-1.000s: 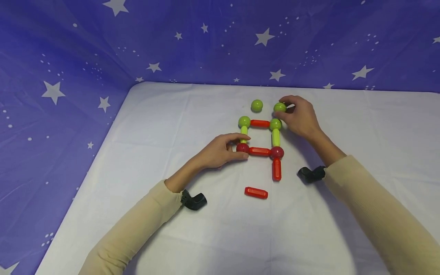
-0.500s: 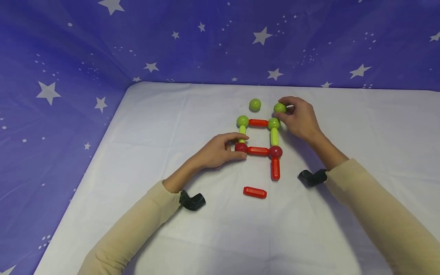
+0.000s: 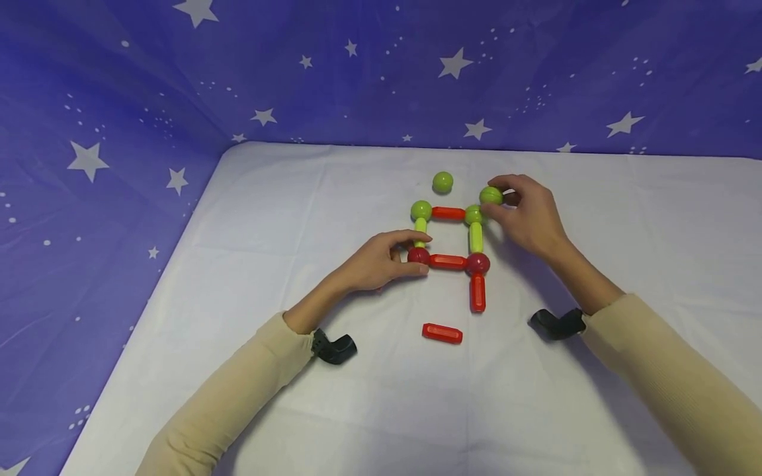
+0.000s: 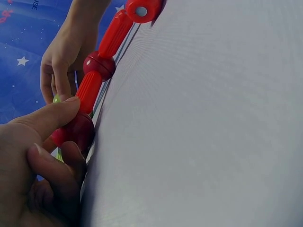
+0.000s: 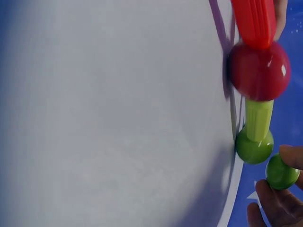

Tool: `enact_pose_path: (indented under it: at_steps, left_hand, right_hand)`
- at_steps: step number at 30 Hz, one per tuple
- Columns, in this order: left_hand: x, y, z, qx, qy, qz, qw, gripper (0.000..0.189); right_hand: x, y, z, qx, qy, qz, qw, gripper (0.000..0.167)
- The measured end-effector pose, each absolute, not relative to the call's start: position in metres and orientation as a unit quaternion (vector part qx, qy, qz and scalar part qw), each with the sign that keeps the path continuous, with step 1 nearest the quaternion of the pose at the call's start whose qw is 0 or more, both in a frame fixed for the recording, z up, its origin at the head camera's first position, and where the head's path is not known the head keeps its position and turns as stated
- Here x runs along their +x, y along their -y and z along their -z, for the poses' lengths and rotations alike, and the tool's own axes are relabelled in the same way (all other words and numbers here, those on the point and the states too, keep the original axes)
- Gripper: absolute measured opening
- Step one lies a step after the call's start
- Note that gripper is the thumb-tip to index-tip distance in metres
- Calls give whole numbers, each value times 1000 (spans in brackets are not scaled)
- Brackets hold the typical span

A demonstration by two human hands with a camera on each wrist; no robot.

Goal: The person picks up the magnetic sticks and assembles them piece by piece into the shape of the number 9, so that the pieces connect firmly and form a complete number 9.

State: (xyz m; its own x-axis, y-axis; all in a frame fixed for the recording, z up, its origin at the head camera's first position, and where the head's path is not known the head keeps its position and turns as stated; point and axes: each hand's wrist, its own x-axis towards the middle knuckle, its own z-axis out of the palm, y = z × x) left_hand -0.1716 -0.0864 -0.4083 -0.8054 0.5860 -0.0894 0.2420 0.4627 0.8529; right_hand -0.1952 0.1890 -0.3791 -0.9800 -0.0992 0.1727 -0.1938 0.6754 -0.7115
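In the head view a square frame of magnetic rods and balls lies on the white cloth. My left hand (image 3: 381, 261) grips the dark red ball (image 3: 419, 256) at its near left corner, with thumb and fingers around it. My right hand (image 3: 530, 215) pinches a green ball (image 3: 491, 196) just beyond the frame's far right green corner ball (image 3: 473, 214). In the right wrist view the held ball looks close to that corner ball; I cannot tell whether they touch. From the near right dark red ball (image 3: 478, 264) a red rod (image 3: 478, 293) points toward me.
A loose green ball (image 3: 443, 182) lies behind the frame. Nearer to me, a loose red rod (image 3: 442, 333) rests on the white tablecloth (image 3: 381, 410). Blue star-patterned cloth (image 3: 369, 86) hangs behind the table and at its left. Dark wrist devices (image 3: 335, 348) sit by both sleeves.
My right hand has shifted a little to the right and toward me, carrying the green ball. The left hand keeps its grip on the dark red ball.
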Motion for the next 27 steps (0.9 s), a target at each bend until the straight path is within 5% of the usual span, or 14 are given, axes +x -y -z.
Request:
enact_pose_path:
  at_steps: [27]
  left_hand:
    - [-171,86,408,247,-829,-465,190,51]
  right_hand:
    - [-136,-173,366,132,901,-411,45,41]
